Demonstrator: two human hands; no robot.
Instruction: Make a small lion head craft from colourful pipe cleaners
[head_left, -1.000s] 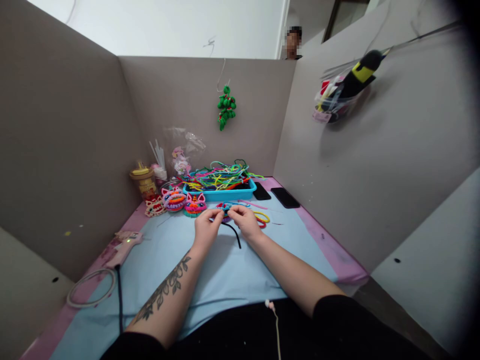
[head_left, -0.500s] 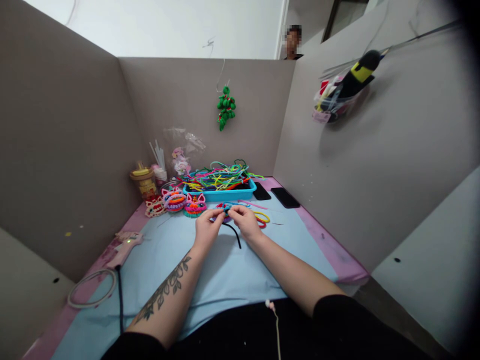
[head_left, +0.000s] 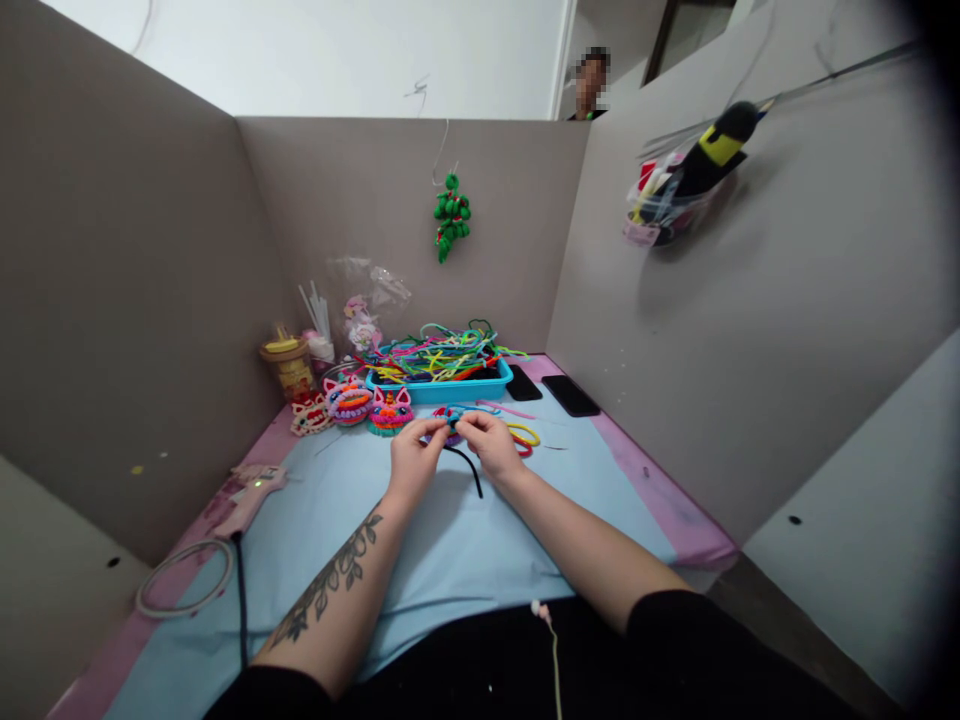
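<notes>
Small blue-and-purple fuzzy pipe-cleaner piece [head_left: 451, 422], with a black pipe-cleaner tail [head_left: 468, 466] trailing down toward the body. Held up just over the light blue table mat [head_left: 450, 550], in front of the blue plastic tray [head_left: 480, 388] of loose coloured pipe cleaners. Pinched from both sides: left hand [head_left: 411, 460] closed on its left edge with thumb and forefinger, right hand [head_left: 491, 445] likewise gripping its right edge. Probably very light; soft in the pile yet wiry at the core, so likely to hold any bend. Easily crushed out of shape; best taken at the wound body rather than the loose tail, with sharp wire ends to mind. Just beyond, two finished fuzzy animal faces [head_left: 349, 400] and yellow and red loops [head_left: 523, 436]; pink glue gun [head_left: 247, 492] well off to the left.
</notes>
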